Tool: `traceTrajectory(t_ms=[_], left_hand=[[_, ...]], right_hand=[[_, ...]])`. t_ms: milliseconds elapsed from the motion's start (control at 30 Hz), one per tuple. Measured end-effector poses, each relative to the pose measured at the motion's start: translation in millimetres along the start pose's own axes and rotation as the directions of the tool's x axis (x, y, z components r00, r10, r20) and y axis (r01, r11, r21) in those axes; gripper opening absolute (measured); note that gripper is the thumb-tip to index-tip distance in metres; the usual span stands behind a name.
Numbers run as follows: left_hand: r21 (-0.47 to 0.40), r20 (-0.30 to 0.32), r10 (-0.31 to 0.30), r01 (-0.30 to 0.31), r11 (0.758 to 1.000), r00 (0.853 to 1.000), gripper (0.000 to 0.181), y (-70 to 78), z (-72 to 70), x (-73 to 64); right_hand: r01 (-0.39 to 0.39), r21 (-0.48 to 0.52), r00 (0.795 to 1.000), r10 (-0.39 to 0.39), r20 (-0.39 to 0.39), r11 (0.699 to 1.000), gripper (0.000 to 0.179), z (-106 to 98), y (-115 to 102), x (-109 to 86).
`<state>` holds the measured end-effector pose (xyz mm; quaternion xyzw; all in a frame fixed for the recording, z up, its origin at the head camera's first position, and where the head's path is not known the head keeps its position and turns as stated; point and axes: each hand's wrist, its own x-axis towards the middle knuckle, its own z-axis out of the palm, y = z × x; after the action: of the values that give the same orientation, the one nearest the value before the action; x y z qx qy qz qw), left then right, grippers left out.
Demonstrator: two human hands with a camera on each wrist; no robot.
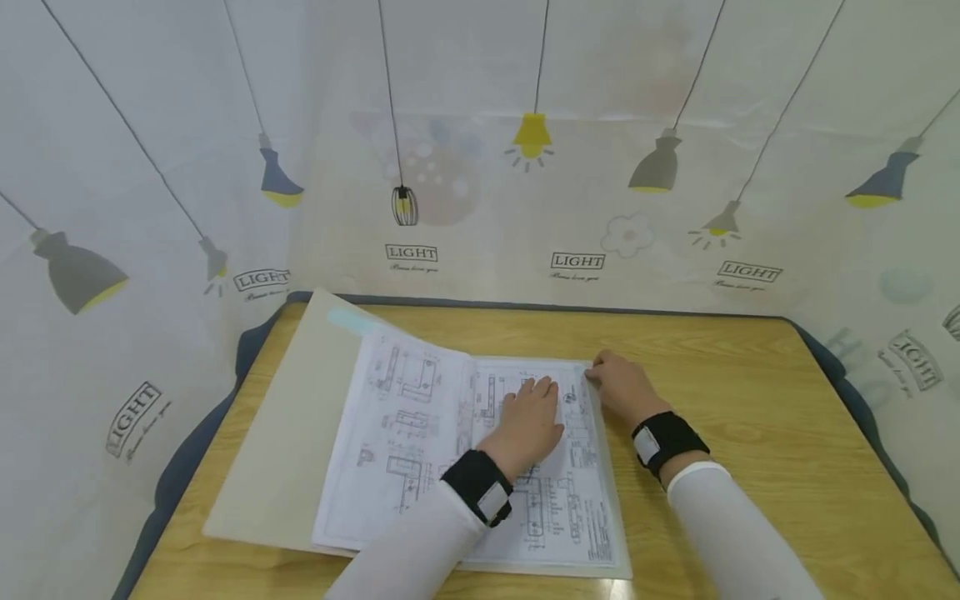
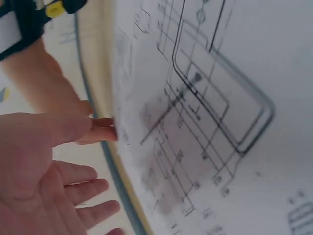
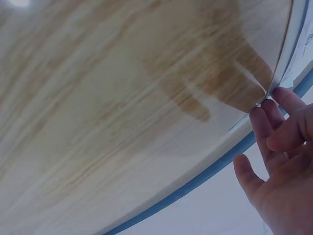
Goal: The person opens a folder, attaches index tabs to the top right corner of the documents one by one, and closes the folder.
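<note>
An open cream folder (image 1: 273,450) lies on the table, its pages covered in technical drawings. My left hand (image 1: 527,422) rests palm down with its fingers straight over the right-hand page (image 1: 491,546). In the left wrist view, the left hand (image 2: 34,181) shows its palm and spread fingers beside the large line drawing. At the page's upper right corner, my right hand (image 1: 626,387) pinches the edge with thumb and fingertips. The right wrist view shows the right hand's fingertips (image 3: 266,105) gathered at that edge, its other fingers loosely bent.
The left-hand page (image 1: 405,379) curves up from the spine over the folder's cover. A wood-grain table (image 1: 757,400) with a dark edge carries the folder. Pale curtains (image 1: 480,200) printed with lamps surround the table on the far side and both flanks.
</note>
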<state>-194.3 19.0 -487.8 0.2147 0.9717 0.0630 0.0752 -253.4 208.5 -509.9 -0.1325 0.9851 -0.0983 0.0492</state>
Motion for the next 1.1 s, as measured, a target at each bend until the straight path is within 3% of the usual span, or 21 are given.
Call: traceTrajectory(t_ms=[200, 333, 500, 700, 933, 1100], left_hand=[[0.06, -0.008, 0.017, -0.017, 0.998, 1.0, 0.06, 3.0, 13.3, 41.0], [0.025, 0.01, 0.05, -0.05, 0.998, 0.999, 0.059, 4.3, 13.3, 52.1], [0.025, 0.006, 0.11, -0.11, 0.994, 0.994, 0.056, 4.6, 25.0, 63.7], [-0.005, 0.068, 0.102, -0.102, 0.995, 0.992, 0.06, 8.0, 25.3, 68.6], [-0.02, 0.114, 0.065, -0.063, 0.998, 0.991, 0.06, 13.0, 14.8, 60.6], [0.006, 0.087, 0.051, -0.052, 0.999, 0.995, 0.056, 15.1, 15.5, 59.9]], right_hand=[[0.043, -0.023, 0.999, -0.043, -0.006, 0.999, 0.027, -3, 2, 0.6], [0.052, -0.041, 0.998, -0.053, -0.018, 0.998, 0.027, -5, 2, 1.2], [0.076, -0.079, 0.997, -0.079, -0.028, 0.994, 0.026, -3, 3, 2.6], [0.064, -0.054, 0.997, -0.067, -0.049, 0.996, 0.024, -3, 2, 2.1], [0.063, -0.025, 0.997, -0.064, -0.039, 0.998, 0.027, -3, 1, 0.1], [0.049, -0.009, 0.998, -0.05, -0.032, 0.999, 0.028, -4, 1, -0.7]])
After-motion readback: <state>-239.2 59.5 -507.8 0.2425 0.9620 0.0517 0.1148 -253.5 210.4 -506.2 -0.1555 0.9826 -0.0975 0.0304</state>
